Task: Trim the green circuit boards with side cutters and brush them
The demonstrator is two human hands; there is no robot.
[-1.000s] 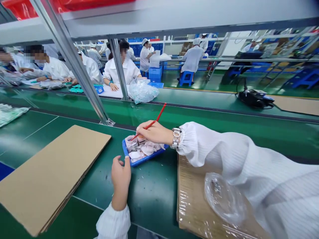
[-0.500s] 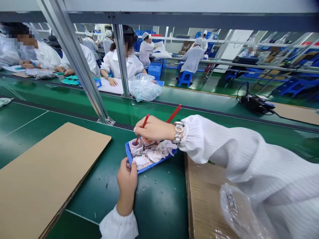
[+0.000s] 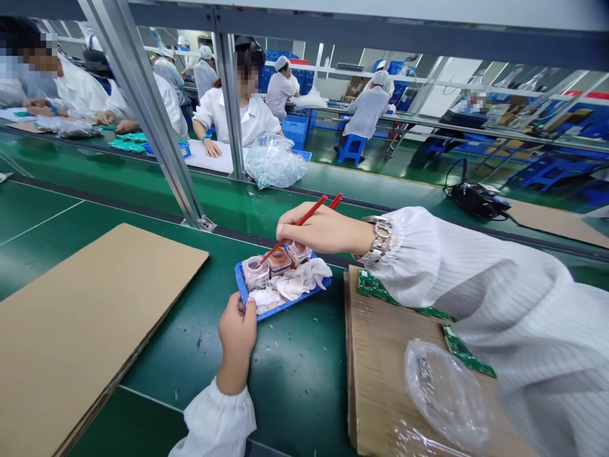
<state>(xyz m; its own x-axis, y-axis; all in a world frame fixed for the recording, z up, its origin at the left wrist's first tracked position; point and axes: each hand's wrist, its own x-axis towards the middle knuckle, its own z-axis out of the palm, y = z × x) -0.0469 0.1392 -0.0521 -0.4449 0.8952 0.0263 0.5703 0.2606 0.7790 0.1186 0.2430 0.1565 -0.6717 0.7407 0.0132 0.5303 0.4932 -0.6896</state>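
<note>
right hand point(image 3: 323, 230) closed on red chopsticks point(image 3: 304, 219) | left hand point(image 3: 236, 336) gripping blue tray point(image 3: 241, 285) rim

Right hand point(image 3: 326, 230) pinched, left hand point(image 3: 238, 336) curled

Right hand point(image 3: 323, 230): red sticks point(image 3: 304, 220), tips over blue tray point(image 3: 242, 285) of wrapped rolls point(image 3: 255, 273). Left hand point(image 3: 236, 336): gripping tray's near left edge. Cardboard sheet point(image 3: 95, 336): on green table point(image 3: 295, 381), left.

Here we go, the left hand point(image 3: 236, 336) and the right hand point(image 3: 323, 230), that's two, over one blue tray point(image 3: 240, 285)! Three rolls point(image 3: 255, 273) in there, two red sticks point(image 3: 304, 219), one watch point(image 3: 379, 240), two cardboard sheets point(image 3: 95, 330), two green boards point(image 3: 375, 285)!
</note>
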